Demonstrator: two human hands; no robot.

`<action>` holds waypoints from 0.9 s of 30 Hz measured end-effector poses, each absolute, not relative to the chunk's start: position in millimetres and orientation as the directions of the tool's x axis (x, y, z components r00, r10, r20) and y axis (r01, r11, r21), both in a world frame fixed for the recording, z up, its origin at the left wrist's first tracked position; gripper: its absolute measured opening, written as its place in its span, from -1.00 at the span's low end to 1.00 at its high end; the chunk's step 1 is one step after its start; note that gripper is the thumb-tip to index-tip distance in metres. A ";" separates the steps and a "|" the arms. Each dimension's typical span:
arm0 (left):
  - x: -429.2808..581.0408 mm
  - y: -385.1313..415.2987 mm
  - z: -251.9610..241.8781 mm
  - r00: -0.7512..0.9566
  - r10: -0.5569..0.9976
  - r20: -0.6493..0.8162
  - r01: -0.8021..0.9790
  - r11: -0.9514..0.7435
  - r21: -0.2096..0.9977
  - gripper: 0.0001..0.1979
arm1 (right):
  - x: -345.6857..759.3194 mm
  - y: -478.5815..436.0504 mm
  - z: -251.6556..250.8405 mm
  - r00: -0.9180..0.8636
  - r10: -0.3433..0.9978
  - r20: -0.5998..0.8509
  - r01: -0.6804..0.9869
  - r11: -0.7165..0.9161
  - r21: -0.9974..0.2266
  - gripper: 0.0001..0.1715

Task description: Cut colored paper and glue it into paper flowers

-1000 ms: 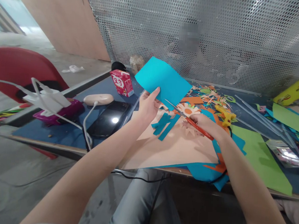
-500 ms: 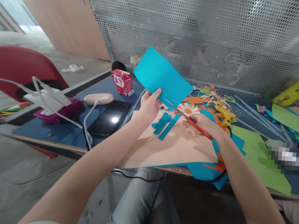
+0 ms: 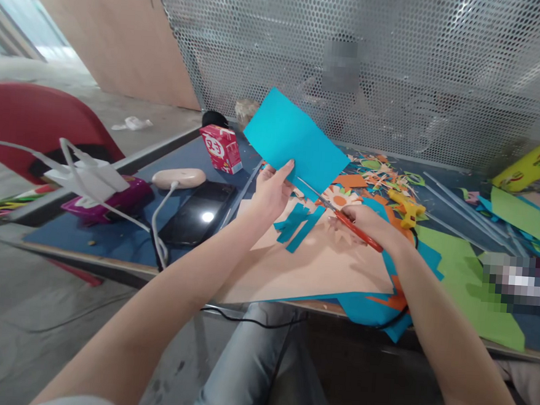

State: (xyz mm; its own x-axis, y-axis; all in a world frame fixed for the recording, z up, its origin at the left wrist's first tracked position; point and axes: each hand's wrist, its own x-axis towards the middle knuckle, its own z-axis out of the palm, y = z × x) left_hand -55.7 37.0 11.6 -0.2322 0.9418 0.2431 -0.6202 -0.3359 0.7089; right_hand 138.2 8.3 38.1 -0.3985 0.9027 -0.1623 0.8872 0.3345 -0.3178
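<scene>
My left hand (image 3: 273,189) pinches the lower edge of a blue paper sheet (image 3: 297,133), thumb on its face, and holds it tilted above the table. In my right hand (image 3: 365,224) are red-handled scissors (image 3: 358,232), fingers wrapped round the handles. Their blades lie at the sheet's lower edge, close to my left fingers. Below, cut blue strips (image 3: 304,231) rest on a large peach paper sheet (image 3: 330,268). A paper flower with an orange centre (image 3: 339,200) sits just behind the scissors.
Paper scraps (image 3: 378,173) and a yellow glue gun (image 3: 407,209) lie beyond my right hand. Green paper (image 3: 468,284) is at the right. A black phone (image 3: 198,215), a red carton (image 3: 221,149) and a white power strip (image 3: 89,180) stand left. A perforated metal panel (image 3: 272,36) rises behind.
The blue sheet has shifted slightly down and to the right with my left hand. The scissors have hardly moved and stay at its lower edge.
</scene>
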 end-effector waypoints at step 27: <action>-62.9 38.5 18.2 -0.265 0.916 0.300 -0.599 -0.401 0.694 -0.76 | 132.1 1.6 47.0 -0.359 0.910 -0.206 0.894 0.272 -0.355 -0.64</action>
